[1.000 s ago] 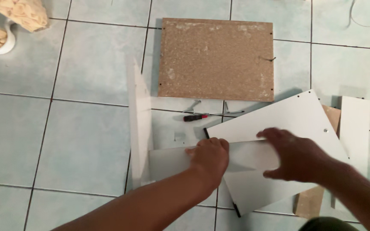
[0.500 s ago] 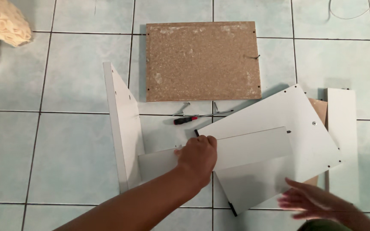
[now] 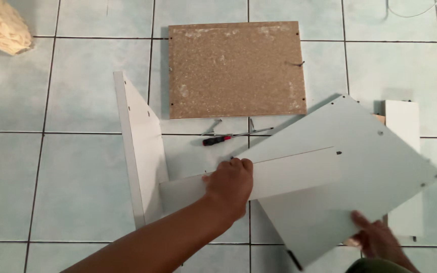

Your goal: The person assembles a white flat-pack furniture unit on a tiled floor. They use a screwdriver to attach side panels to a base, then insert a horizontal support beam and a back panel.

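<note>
the large white panel [image 3: 360, 187] lies flat on the tiled floor [image 3: 67, 177], right hand [image 3: 378, 240] resting open on its near edge. left hand [image 3: 230, 183] grips the narrow white strip [image 3: 279, 174] butted against the upright side panel [image 3: 137, 146]; best to hold it square and steady. a screwdriver [image 3: 228, 138] lies just beyond.

Pale blue-green tiled floor [image 3: 67, 172] (dark grout lines), dim indoor light

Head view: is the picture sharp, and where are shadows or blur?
Head view: mostly sharp; the brown board and screwdriver are crisp. The right hand at the bottom edge is slightly blurred. Soft shadow lies beside the upright white panel; the tiles show no strong glare.
</note>
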